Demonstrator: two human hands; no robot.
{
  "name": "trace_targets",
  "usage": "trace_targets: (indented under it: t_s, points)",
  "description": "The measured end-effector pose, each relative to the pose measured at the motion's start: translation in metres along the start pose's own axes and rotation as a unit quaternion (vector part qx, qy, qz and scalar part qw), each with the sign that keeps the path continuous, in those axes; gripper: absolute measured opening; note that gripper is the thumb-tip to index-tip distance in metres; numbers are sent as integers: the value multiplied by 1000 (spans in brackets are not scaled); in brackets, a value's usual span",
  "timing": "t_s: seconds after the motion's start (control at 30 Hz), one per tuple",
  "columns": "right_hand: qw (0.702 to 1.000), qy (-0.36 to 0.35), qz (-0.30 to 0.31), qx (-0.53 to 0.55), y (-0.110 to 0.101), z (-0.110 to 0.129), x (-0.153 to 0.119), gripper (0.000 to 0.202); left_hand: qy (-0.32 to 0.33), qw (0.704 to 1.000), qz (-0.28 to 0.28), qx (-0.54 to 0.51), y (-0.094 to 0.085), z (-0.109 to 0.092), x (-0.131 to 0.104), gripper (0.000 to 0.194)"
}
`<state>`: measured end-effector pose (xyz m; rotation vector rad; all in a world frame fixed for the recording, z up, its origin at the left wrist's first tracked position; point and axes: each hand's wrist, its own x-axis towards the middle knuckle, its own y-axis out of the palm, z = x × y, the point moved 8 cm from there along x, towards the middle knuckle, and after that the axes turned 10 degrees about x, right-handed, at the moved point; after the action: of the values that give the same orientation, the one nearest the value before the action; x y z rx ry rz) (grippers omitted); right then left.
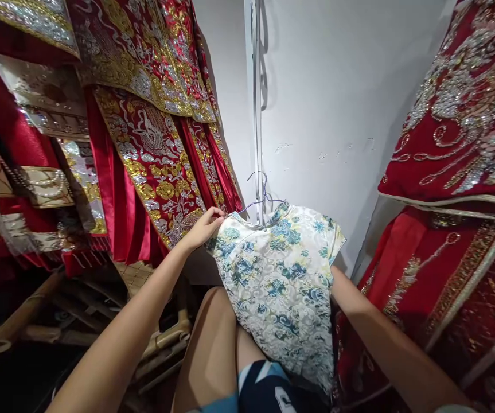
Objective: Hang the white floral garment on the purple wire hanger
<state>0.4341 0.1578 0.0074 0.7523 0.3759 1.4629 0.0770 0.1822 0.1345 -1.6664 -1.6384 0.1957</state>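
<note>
A white short-sleeved top (275, 281) with blue and green flowers hangs in front of my lap, with a thin purple wire hanger (265, 196) in its neck opening. The hanger's hook is up against a pale metal upright (256, 109) on the wall. My left hand (209, 223) pinches the top's left shoulder edge, close to the end of the hanger. On the other side, my right forearm (370, 315) goes in behind the top below its right sleeve. The cloth hides my right hand, so its fingers do not show.
Red garments embroidered in gold and silver (156, 132) hang at the left, and a beaded red garment (466, 132) hangs close on the right. A bamboo frame (43, 310) stands low at the left. Behind the top is a white wall (328, 86).
</note>
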Motion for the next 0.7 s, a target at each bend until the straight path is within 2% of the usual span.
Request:
trace_targets:
  t_s: [0.1, 0.17, 0.27, 0.33, 0.4, 0.53, 0.6, 0.7]
  points:
    - [997, 58, 8, 43, 4, 3, 30, 36, -24, 999, -9, -46, -4, 11, -11, 39]
    - [997, 46, 13, 63, 11, 21, 53, 34, -15, 999, -6, -36, -5, 8, -12, 45]
    - [997, -23, 15, 72, 27, 57, 76, 20, 43, 997, -8, 67, -8, -18, -6, 51]
    - [994, -78, -13, 70, 33, 80, 84, 16, 76, 985, -6, 157, -8, -41, 2, 52]
    - [990, -103, -62, 73, 34, 97, 87, 16, 94, 971, 12, 218, -4, -64, 12, 52]
    - [987, -57, -136, 70, 26, 103, 80, 21, 115, 954, 40, 274, 16, -98, 27, 50]
    - [987, -81, -128, 62, 24, 106, 70, 19, 106, 946, 26, 304, 25, -101, 32, 45]
    - [981, -164, -93, 48, 29, 115, 58, 21, 88, 942, -26, 323, 31, -96, 38, 36]
